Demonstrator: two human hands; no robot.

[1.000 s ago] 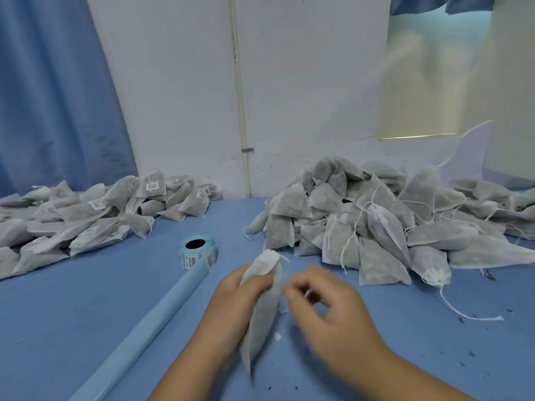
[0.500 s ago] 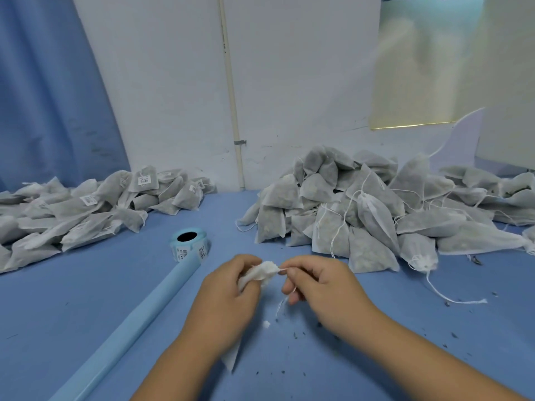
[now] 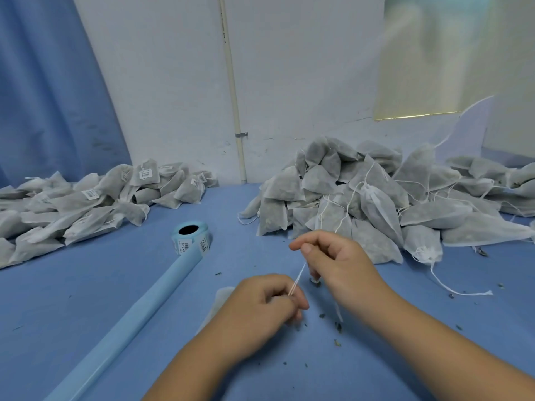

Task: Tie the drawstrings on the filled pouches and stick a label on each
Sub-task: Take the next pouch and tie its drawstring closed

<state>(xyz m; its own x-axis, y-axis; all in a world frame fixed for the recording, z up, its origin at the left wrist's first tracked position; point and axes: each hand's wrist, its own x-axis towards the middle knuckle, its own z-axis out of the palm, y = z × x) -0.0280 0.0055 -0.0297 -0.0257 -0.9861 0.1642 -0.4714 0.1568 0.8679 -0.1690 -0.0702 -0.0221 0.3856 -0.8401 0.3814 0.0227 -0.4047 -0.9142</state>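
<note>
My left hand (image 3: 260, 311) is closed around a white filled pouch (image 3: 218, 303), which lies mostly hidden under it on the blue table. A thin white drawstring (image 3: 298, 277) runs taut from the left fingers up to my right hand (image 3: 333, 261), which pinches its upper end between thumb and forefinger. A pile of untied pouches (image 3: 362, 204) with loose strings sits behind my right hand. At the left lies a pile of labelled pouches (image 3: 86, 204). A blue roll of labels (image 3: 191, 235) stands between the piles.
A long strip of blue label backing (image 3: 121, 322) runs from the roll toward the near left edge. Dark crumbs (image 3: 337, 328) are scattered on the table by my hands. A loose string (image 3: 460, 290) trails from the pile at right. A white wall and blue curtain (image 3: 52, 96) stand behind.
The hands were together at the pouch's mouth; now the right hand has moved up and away, drawing the string taut, and the left hand has lowered the pouch toward the table.
</note>
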